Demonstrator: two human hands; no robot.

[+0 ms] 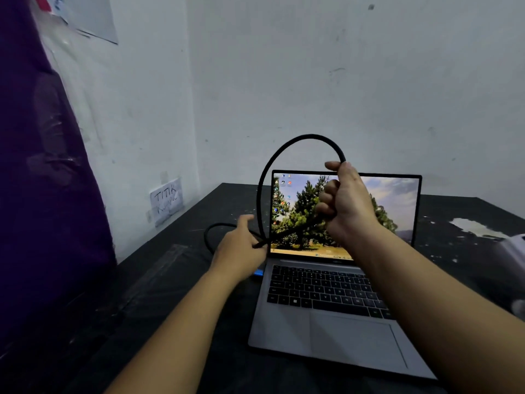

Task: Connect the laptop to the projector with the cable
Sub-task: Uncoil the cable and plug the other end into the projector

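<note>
Cable [284, 149] is gripped in both closed hands: right hand [346, 203] above, left hand [241, 248] beside the laptop [326, 308]. "TITIK" is read on a wall note [167, 201].

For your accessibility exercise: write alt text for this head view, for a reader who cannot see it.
Two bare hands, left and right, hold a looped black cable in front of an open, switched-on laptop on a dark table. A white device sits at the right edge.
</note>
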